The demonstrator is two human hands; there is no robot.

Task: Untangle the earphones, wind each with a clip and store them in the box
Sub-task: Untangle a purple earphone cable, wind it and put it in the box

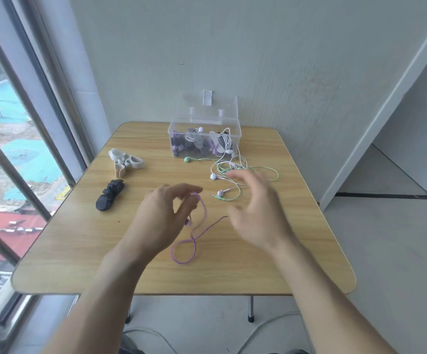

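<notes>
Left hand (162, 215) pinches the purple earphone cable (194, 241), trailing toward the viewer; right hand (255, 213) hovers open.

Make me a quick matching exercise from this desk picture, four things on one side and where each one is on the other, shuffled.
Things:
1. purple earphone cable
2. black clips
3. white clips
4. clear box

Places:
A. far edge of the table, lid open
B. left side, farther back
C. pinched in the left hand
D. left side, nearer the person

Pairs: 1-C, 2-D, 3-B, 4-A
</notes>
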